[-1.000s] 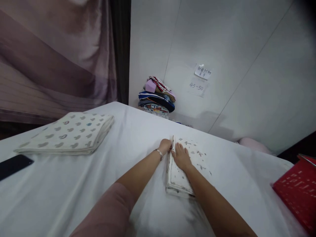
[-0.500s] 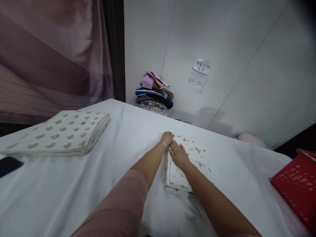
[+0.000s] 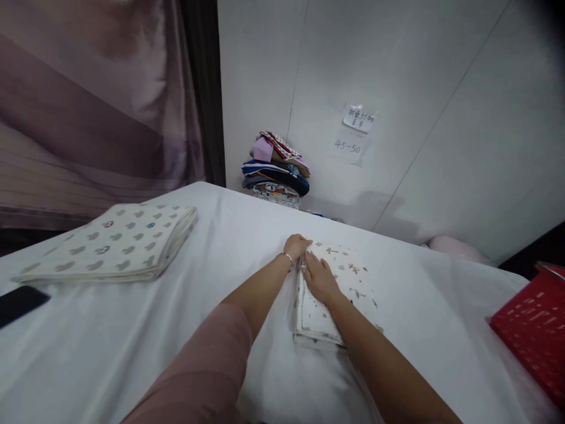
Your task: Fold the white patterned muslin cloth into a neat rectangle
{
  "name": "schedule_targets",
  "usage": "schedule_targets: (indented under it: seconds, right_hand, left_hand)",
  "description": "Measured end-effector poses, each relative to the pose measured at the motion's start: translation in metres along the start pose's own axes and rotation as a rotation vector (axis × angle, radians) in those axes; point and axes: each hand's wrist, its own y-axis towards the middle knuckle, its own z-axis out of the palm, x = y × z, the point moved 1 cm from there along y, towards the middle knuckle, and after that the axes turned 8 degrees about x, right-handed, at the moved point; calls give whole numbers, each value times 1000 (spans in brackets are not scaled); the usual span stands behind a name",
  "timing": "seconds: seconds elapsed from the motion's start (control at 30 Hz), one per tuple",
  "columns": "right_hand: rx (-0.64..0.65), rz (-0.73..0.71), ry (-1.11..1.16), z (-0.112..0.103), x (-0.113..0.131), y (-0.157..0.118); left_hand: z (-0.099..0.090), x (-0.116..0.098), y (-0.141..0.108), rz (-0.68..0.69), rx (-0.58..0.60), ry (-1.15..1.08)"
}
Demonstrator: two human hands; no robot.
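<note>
A folded white cloth (image 3: 315,318) with small grey-brown leaf and flower prints lies on the white-covered table, right of the middle. At its far left corner is my left hand (image 3: 297,245), fingers closed on the cloth's edge, a bracelet round the wrist. My right hand (image 3: 321,278) rests flat on top of the cloth, fingers stretched out, just beside the left one. The forearm of my right hand covers part of the cloth's near right side.
A thicker folded cloth (image 3: 119,241) with grey prints lies at the left, near a dark phone (image 3: 21,303). A red basket (image 3: 534,324) stands at the right edge. Beyond the table (image 3: 238,218), stacked fabrics (image 3: 276,171) sit against the wall.
The view has shifted slightly, so the left cloth and phone appear a little further right. Both hands keep nearly the same places on the cloth.
</note>
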Motion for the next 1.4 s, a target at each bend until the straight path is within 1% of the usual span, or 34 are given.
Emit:
schedule_targets:
  seconds: [0.1, 0.17, 0.23, 0.33, 0.5, 0.57, 0.63, 0.7, 0.8, 0.87, 0.93, 1.13, 1.23, 1.33, 1.4]
  right_hand:
    - [-59, 1, 40, -2, 2, -2]
    - [-112, 2, 48, -3, 3, -3]
    - [-128, -4, 48, -4, 4, -4]
    - [-119, -24, 46, -3, 5, -3]
    - [-110, -24, 48, -1, 3, -3]
    - [-141, 6, 56, -1, 2, -4]
    - [-185, 72, 61, -2, 1, -5]
    - [-166, 118, 64, -2, 1, -5]
    - [-65, 110, 48, -1, 1, -4]
    - [-50, 108, 30, 0, 1, -3]
    - [-63, 107, 20, 0, 0, -3]
    - [-97, 93, 65, 1, -2, -3]
    - [-141, 71, 136, 0, -4, -4]
    - [-215, 58, 194, 0, -8, -4]
    - [-231, 64, 204, 0, -11, -5]
  left_hand:
    - [0, -7, -3, 12, -77, 66]
    - [1, -10, -3, 26, -100, 104]
    - [1, -11, -2, 29, -83, 132]
    - [2, -11, 2, 3, -29, 150]
    - [1, -13, 9, -32, 38, 127]
    - [-1, -12, 13, -36, 39, 106]
    - [-4, -8, 16, -46, 38, 85]
    - [-7, -3, 18, -61, 51, 71]
    - [-10, 1, 19, -69, 96, 48]
    - [-12, 0, 17, -65, 129, 25]
    - [-13, -3, 12, -65, 161, 1]
    - [-15, -7, -16, -112, 233, -31]
    - [-12, -5, -25, -128, 238, -25]
    - [-9, -5, -28, -134, 215, -20]
    - [-8, -5, -30, -135, 202, -26]
